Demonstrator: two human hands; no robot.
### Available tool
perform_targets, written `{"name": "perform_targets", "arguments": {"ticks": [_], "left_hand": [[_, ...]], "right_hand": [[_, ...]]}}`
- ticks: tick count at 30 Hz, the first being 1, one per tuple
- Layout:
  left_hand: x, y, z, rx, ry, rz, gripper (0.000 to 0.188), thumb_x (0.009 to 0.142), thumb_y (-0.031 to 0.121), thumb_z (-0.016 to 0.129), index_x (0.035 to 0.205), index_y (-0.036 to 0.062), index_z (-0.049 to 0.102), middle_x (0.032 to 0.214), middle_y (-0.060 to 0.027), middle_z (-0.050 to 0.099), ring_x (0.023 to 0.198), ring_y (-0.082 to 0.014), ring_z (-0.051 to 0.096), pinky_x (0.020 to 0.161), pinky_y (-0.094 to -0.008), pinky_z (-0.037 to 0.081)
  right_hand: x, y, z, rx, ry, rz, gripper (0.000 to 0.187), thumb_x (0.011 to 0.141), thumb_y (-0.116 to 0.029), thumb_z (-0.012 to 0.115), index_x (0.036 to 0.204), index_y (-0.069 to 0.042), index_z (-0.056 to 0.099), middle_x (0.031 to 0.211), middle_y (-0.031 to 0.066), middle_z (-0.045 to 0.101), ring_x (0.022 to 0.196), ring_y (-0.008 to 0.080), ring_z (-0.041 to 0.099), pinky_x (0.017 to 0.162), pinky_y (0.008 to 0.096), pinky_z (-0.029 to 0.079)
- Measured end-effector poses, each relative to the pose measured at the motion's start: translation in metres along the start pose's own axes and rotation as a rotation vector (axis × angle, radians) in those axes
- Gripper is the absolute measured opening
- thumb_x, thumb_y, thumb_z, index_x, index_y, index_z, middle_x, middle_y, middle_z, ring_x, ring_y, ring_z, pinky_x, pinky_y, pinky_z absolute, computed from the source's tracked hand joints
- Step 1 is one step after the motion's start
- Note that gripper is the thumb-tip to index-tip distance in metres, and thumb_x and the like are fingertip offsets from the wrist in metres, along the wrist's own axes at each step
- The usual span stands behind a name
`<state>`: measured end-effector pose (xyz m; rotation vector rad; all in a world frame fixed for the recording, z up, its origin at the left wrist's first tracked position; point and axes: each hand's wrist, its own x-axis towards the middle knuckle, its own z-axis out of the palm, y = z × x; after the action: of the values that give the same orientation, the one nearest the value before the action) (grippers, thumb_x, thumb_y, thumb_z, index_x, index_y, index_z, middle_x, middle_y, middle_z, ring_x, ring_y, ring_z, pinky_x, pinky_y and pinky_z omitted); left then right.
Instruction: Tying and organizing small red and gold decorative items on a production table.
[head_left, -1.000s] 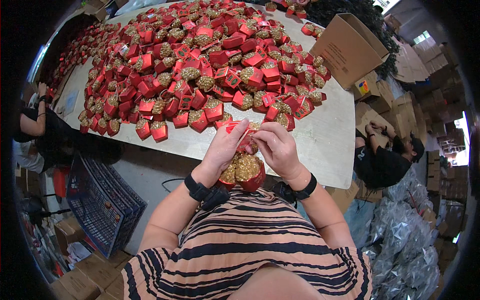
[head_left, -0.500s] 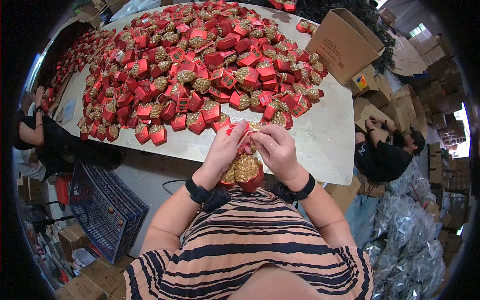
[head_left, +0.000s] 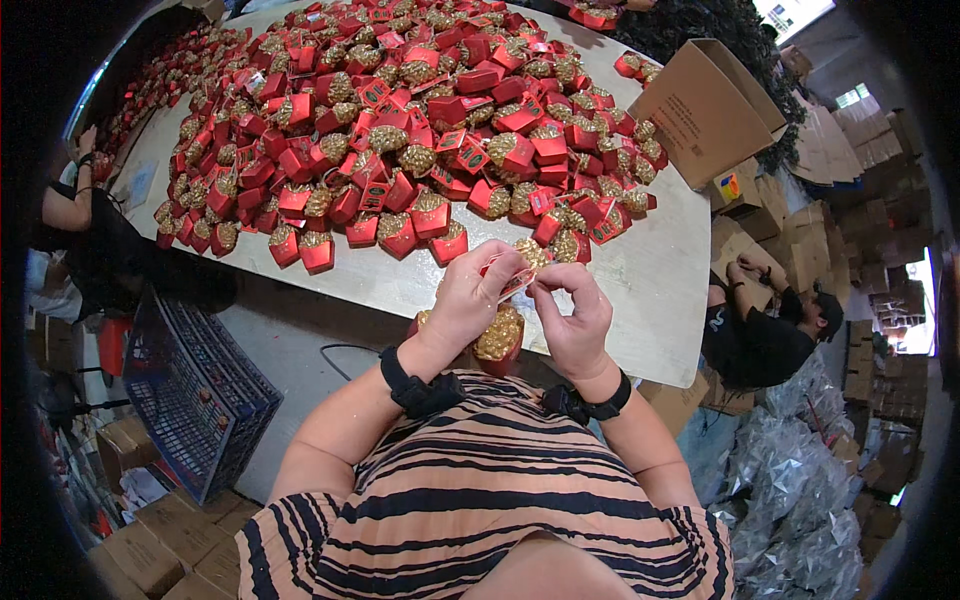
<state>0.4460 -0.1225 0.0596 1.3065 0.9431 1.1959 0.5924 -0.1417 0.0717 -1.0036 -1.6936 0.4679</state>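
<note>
At the table's near edge, my left hand (head_left: 470, 295) is closed on a small red card tag (head_left: 514, 282) with a pale border. My right hand (head_left: 575, 315) is closed in a pinch beside the tag; whatever lies between its fingertips is too small to make out. Below my hands hangs a red ornament with a glittery gold top (head_left: 497, 335), partly hidden by my left hand. More red and gold shows left of that hand. Just beyond my fingers, a gold-topped ornament (head_left: 568, 246) rests on the table, at the edge of a large pile of similar pieces (head_left: 390, 140).
The pile covers much of the pale table (head_left: 640, 290). An open cardboard box (head_left: 690, 110) stands at its far right. Blue plastic crates (head_left: 200, 395) are on the left floor. One person (head_left: 770, 320) sits at right, another person's arm (head_left: 70, 210) shows at left. Clear plastic wrapping (head_left: 790, 480) lies lower right.
The hands have moved slightly apart at the fingertips, with the right hand lower and further right. The tag shows between them. The hanging ornament is more covered by the left hand.
</note>
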Motion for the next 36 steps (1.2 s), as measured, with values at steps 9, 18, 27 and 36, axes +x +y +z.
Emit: {"name": "perform_targets", "arguments": {"ticks": [9, 18, 27, 36], "left_hand": [[0.002, -0.001, -0.003, 0.002, -0.015, -0.036, 0.042, 0.093, 0.039, 0.047, 0.088, -0.0009, 0.058, 0.075, -0.0072, 0.062, 0.071, -0.012, 0.058, 0.066, -0.0257, 0.046], [0.005, -0.002, -0.001, 0.034, 0.005, 0.008, 0.044, 0.095, 0.041, 0.043, 0.09, 0.0002, 0.058, 0.075, -0.0013, 0.056, 0.068, -0.0069, 0.05, 0.061, -0.0215, 0.042], [0.009, -0.006, -0.005, -0.195, -0.047, -0.221, 0.047, 0.094, 0.045, 0.041, 0.084, 0.0021, 0.057, 0.068, -0.0015, 0.056, 0.055, -0.007, 0.049, 0.051, -0.0215, 0.039], [0.009, 0.001, -0.004, -0.156, -0.053, -0.241, 0.052, 0.095, 0.048, 0.036, 0.079, 0.0027, 0.057, 0.064, -0.003, 0.056, 0.054, -0.0088, 0.051, 0.051, -0.0227, 0.04]], "right_hand": [[0.001, 0.003, 0.001, -0.014, 0.023, 0.025, 0.02, 0.072, 0.01, 0.063, 0.086, 0.0, 0.055, 0.077, 0.0081, 0.059, 0.067, 0.0141, 0.058, 0.062, 0.0249, 0.047], [0.002, -0.001, 0.002, -0.027, 0.012, 0.048, 0.021, 0.072, 0.009, 0.063, 0.087, -0.001, 0.053, 0.076, 0.0079, 0.058, 0.066, 0.0143, 0.058, 0.061, 0.0251, 0.047], [0.005, 0.007, -0.006, -0.01, -0.018, -0.006, 0.023, 0.071, 0.01, 0.063, 0.088, -0.001, 0.054, 0.08, 0.0097, 0.059, 0.067, 0.0164, 0.058, 0.063, 0.0266, 0.047], [0.007, 0.01, -0.008, 0.022, -0.053, -0.08, 0.025, 0.07, 0.011, 0.064, 0.09, 0.0, 0.054, 0.082, 0.0106, 0.06, 0.068, 0.0169, 0.058, 0.063, 0.0264, 0.047]]}}
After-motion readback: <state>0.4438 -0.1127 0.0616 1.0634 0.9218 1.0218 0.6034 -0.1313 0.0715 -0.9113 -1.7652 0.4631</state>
